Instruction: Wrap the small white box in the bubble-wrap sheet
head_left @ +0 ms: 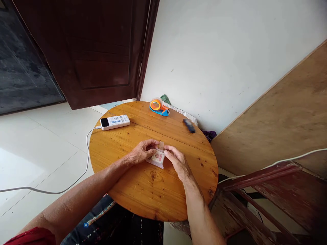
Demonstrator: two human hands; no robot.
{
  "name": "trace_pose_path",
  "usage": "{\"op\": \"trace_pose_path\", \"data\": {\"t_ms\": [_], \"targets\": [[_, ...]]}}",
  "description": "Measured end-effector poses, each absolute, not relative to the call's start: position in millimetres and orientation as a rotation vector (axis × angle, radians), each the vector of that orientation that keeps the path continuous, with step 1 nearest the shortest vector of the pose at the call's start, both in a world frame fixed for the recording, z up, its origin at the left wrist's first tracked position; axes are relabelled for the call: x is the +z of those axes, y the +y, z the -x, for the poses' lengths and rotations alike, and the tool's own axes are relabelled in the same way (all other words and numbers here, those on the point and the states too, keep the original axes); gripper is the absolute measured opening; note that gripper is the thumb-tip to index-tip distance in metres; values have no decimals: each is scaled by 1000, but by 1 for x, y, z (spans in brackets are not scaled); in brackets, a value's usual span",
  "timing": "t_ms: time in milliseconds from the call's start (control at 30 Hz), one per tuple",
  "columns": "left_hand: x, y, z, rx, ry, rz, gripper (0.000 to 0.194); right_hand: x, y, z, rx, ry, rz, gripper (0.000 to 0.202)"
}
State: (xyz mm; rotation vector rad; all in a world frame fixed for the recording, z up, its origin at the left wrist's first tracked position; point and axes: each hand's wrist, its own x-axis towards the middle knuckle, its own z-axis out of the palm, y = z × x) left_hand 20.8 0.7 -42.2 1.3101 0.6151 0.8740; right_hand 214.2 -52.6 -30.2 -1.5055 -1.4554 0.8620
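On the round wooden table [143, 194] lies a small flat packet [157, 156] with red print on a pale face. What looks like bubble wrap or foam sheet [155, 164] shows along its near edge. A short strip of clear brownish tape [161, 145] sticks up at the packet's far side. My left hand [145, 151] is closed at the packet's left, its thumb on the packet and its fingertips by the tape. From the right, my right hand [178, 161] pinches at the packet's upper right corner, index finger against the tape. The undersides of both grips are hidden.
An orange and blue tape dispenser [158, 107] stands at the table's far edge. A white power bank [114, 122] with a cable [88, 149] sits at the left. A dark blurred object [189, 125] lies at the far right, near the wall [217, 51].
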Motion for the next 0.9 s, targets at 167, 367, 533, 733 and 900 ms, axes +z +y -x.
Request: {"op": "trace_pose_path", "data": {"t_ms": [167,367,533,733,900], "targets": [[-45,3,-22,903,590,-1355,43,-21,-47,-201,877,-1533,1458,25],[-52,7,-25,910,586,-1343,49,-15,-48,-183,690,-1534,1407,16],[-53,9,-27,905,601,-1317,44,-16,-60,-179,395,-1656,1447,20],[-51,9,-30,874,630,-1293,34,-19,-83,-186,-16,-1997,1380,26],[-50,7,-29,878,650,-1269,35,-22,-97,-182,-302,-2219,1537,36]]}}
